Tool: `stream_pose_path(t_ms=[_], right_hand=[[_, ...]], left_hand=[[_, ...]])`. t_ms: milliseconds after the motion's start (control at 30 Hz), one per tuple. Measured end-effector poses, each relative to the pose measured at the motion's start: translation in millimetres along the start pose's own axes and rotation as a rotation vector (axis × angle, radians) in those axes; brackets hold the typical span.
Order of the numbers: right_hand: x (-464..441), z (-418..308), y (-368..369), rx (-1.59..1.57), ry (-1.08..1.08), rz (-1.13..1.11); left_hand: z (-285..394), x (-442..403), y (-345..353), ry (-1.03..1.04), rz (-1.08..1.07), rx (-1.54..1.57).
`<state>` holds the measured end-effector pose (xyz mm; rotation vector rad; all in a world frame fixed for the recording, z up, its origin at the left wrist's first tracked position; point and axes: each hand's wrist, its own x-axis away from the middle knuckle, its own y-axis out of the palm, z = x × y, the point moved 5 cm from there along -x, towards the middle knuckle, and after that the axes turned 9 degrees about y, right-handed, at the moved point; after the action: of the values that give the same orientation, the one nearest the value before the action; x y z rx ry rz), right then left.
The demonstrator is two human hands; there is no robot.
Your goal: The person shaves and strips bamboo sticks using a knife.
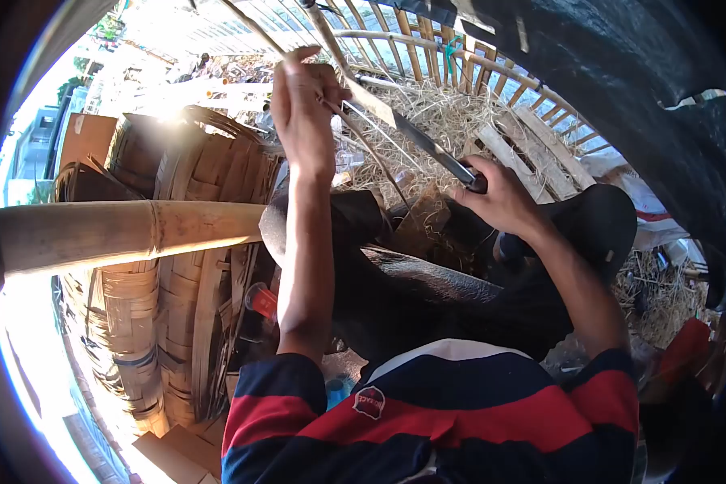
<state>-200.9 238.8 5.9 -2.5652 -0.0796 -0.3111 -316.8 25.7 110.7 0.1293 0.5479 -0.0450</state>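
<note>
My right hand (500, 194) is wrapped round the dark handle of a long knife (423, 141), whose blade points up and to the left. My left hand (305, 105) is raised at the upper middle, its fingers bent round a thin bamboo strip (367, 145). The strip slants from the top edge down toward my lap. The blade's far part lies close to my left hand; whether it touches the strip I cannot tell.
A thick bamboo pole (129, 230) runs in from the left to my knee. Woven bamboo baskets (129, 315) stand below and behind it. A slatted bamboo fence (492, 64), straw (436, 109), a red cup (261, 301) and black sheeting (621, 73) surround me.
</note>
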Motion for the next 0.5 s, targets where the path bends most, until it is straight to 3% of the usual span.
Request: stream_pose_path(t_ms=[100,233,300,333,500], right_hand=[[-6.4,4.1,5.7,-0.012,-0.048,-0.002],[-6.3,7.4,11.5,-0.039,-0.022,0.027],[-4.3,9.1,13.6,-0.094,-0.030,0.070],[0.6,5.3,13.3,-0.135,-0.033,0.085],[15.1,-1.1,34.6,-0.078,0.057,0.019]], left_hand=[[3.0,-15.0,0.6,-0.017,-0.034,0.158],[10.5,-23.2,9.5,0.058,-0.013,0.046],[3.8,-19.7,3.5,0.138,0.149,0.121],[4.2,-19.7,0.7,0.153,0.103,0.212],[6.4,-12.2,4.5,0.205,0.154,0.097]])
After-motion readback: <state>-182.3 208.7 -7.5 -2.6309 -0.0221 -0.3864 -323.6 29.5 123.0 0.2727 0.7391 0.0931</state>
